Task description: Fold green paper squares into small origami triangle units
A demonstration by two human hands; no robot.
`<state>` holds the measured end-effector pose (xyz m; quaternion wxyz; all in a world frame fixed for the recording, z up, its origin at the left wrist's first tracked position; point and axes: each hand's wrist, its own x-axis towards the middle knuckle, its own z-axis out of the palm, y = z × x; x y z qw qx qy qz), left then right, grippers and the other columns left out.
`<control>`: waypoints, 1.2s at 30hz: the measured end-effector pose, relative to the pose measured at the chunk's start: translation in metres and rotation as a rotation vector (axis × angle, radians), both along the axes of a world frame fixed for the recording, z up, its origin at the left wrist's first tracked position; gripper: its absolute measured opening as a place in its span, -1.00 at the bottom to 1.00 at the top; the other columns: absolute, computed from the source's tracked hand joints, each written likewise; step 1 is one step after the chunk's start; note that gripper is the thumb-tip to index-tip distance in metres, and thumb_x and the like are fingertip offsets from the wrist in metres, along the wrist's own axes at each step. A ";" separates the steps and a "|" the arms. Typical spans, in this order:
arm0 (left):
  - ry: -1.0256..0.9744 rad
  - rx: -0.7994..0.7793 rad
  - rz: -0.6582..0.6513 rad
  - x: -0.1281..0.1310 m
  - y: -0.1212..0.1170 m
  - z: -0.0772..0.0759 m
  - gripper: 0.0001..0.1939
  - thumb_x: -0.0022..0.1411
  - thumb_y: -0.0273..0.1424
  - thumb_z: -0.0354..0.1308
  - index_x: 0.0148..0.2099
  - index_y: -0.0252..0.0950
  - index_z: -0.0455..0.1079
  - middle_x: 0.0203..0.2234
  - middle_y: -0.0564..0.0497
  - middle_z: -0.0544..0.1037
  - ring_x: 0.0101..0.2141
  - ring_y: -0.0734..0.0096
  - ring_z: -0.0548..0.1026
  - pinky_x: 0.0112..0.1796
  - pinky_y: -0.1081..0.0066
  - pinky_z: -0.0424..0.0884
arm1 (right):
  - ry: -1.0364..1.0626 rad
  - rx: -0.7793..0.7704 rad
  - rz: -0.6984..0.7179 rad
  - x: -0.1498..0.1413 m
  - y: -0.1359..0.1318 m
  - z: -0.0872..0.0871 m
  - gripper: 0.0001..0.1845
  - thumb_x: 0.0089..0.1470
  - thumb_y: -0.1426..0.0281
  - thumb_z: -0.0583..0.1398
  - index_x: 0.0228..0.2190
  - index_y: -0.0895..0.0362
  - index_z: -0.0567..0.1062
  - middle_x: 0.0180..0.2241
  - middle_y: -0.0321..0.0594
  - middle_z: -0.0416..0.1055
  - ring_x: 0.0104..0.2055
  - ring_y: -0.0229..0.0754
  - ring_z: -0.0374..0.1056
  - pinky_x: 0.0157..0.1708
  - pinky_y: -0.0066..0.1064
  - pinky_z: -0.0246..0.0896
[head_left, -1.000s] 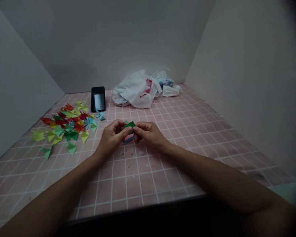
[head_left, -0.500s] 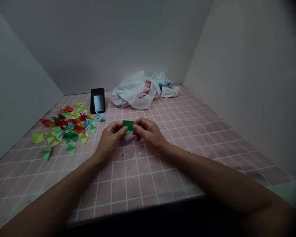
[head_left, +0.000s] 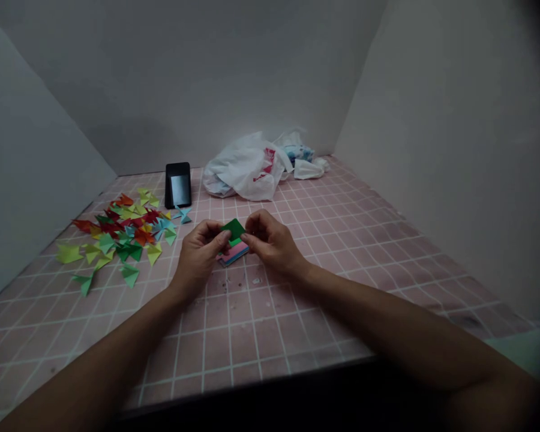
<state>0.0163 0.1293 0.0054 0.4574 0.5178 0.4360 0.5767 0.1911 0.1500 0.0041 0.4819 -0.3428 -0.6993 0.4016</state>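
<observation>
A small green paper square (head_left: 234, 229) is pinched between my two hands, tilted with one corner up. My left hand (head_left: 202, 249) grips its left side between thumb and fingers. On the right edge, the thumb and fingertips of my right hand (head_left: 270, 241) close on the paper. Just beneath it lies a stack of coloured paper (head_left: 234, 254), pink on top with blue at its edge, partly hidden by the hands and the green square. Left of my hands, many folded paper pieces (head_left: 125, 231) in red, orange, yellow, green and light blue lie in a loose pile.
A black phone-like device (head_left: 178, 186) stands upright behind the folded pieces. A crumpled white plastic bag (head_left: 247, 165) lies at the back, beside a blue-and-white packet (head_left: 298, 151) and a white crumpled item (head_left: 309, 169). Pink checked cloth (head_left: 306, 336) covers the table, with pale walls around it.
The green paper has turned from upright-square to a diamond-like tilt. My right fingers have shifted along its edge, and more of the pink stack shows below.
</observation>
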 end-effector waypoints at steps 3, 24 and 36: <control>-0.029 -0.016 -0.020 0.002 -0.002 0.002 -0.74 0.08 -0.32 0.42 -0.26 -0.29 0.43 -0.44 0.11 0.54 -0.49 0.51 0.52 -0.40 0.48 0.48 | -0.008 0.021 -0.002 -0.001 -0.001 0.000 -0.82 0.12 0.34 0.24 -0.35 0.07 0.30 -0.38 -0.33 0.29 -0.39 -0.28 0.23 -0.40 -0.40 0.20; 0.015 -0.013 -0.043 0.003 -0.006 0.003 -0.67 0.10 -0.24 0.43 -0.21 -0.28 0.41 -0.38 0.07 0.60 -0.43 0.42 0.62 -0.29 0.37 0.59 | -0.041 0.105 0.012 -0.001 -0.004 0.000 -0.94 0.17 0.46 0.20 -0.35 0.08 0.48 -0.36 -0.25 0.43 -0.28 -0.20 0.37 -0.25 -0.35 0.28; 0.064 0.090 0.000 0.005 -0.007 0.003 -0.82 0.11 -0.33 0.40 -0.31 -0.29 0.50 -0.42 0.07 0.59 -0.41 0.43 0.61 -0.29 0.41 0.57 | -0.042 0.067 0.071 0.003 -0.004 0.001 -0.76 0.30 0.29 0.15 -0.37 0.12 0.51 -0.40 -0.23 0.42 -0.32 -0.21 0.37 -0.34 -0.38 0.27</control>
